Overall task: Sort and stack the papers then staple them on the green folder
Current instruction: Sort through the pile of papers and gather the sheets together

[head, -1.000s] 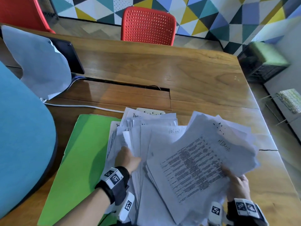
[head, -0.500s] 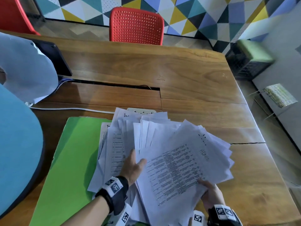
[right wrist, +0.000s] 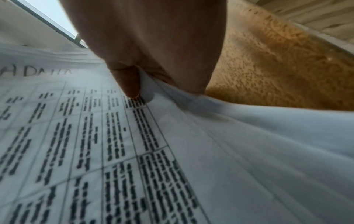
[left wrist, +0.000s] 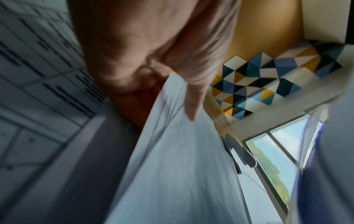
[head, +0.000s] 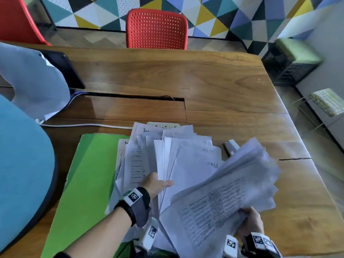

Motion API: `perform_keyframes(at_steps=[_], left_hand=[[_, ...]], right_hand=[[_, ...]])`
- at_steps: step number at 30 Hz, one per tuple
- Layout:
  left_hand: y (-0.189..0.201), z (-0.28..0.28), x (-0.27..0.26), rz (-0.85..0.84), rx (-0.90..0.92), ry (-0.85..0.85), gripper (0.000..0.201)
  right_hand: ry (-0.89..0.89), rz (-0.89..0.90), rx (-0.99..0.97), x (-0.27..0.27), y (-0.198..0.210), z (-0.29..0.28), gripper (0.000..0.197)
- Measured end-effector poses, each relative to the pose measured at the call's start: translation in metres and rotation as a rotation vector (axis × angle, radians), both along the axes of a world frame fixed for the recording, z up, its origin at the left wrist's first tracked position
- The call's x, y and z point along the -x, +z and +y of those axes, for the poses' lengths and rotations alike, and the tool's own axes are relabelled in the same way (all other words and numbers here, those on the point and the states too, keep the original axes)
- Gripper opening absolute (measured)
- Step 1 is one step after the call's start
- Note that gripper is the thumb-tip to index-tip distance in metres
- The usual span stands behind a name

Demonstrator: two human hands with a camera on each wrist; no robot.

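A bright green folder (head: pixel 83 183) lies flat on the wooden table, left of centre. A fanned pile of white papers (head: pixel 167 146) overlaps its right edge. My left hand (head: pixel 158 184) grips part of that pile near its lower edge; in the left wrist view the thumb (left wrist: pixel 191 98) lies on top of the sheets (left wrist: pixel 182 159) with the fingers beneath. My right hand (head: pixel 251 222) holds a thick bundle of printed sheets (head: pixel 223 192) lifted and tilted to the right; its thumb (right wrist: pixel 130 84) pinches the top page (right wrist: pixel 114 144). A small pale grey stapler-like object (head: pixel 230 147) lies beyond the bundle.
A white cable (head: pixel 83 125) and a power strip (head: pixel 163 125) lie just behind the papers. A dark tablet (head: pixel 65 69) and a pale grey cover (head: pixel 31 81) sit at far left, a blue rounded chair back (head: pixel 22 174) nearer. A red chair (head: pixel 156 28) stands across; the table edge (head: pixel 297 136) runs on the right.
My right hand has swung its printed bundle up and to the right, uncovering the grey object behind it. My left hand has shifted right and now clasps a group of sheets.
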State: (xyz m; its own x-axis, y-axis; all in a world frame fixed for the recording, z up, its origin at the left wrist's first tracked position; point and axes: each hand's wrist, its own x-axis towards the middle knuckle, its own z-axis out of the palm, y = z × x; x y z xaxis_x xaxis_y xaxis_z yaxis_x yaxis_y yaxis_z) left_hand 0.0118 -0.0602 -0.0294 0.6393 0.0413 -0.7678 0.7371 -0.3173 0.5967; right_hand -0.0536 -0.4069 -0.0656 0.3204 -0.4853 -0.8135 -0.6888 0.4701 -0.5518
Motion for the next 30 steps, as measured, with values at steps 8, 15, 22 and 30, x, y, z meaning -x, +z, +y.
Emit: perform_keyframes(at_steps=[8,15,22,30], left_hand=[[0.067,0.036,-0.009,-0.501,-0.458,-0.076,0.031],[0.184,0.089,0.002,-0.96,-0.841,0.069,0.039],[0.178,-0.01,0.035,-0.951,-0.738,-0.414,0.01],[0.102,-0.12,0.01,-0.572,-0.46,-0.554,0.015]], right_hand=[[0.232,-0.122,0.096,-0.02,0.048,0.041,0.011],[0.473,-0.224,0.246,-0.052,0.057,0.064,0.016],[0.58,-0.332,0.176,-0.06,0.061,0.09,0.012],[0.499,-0.433,-0.394,-0.064,0.07,0.069,0.103]])
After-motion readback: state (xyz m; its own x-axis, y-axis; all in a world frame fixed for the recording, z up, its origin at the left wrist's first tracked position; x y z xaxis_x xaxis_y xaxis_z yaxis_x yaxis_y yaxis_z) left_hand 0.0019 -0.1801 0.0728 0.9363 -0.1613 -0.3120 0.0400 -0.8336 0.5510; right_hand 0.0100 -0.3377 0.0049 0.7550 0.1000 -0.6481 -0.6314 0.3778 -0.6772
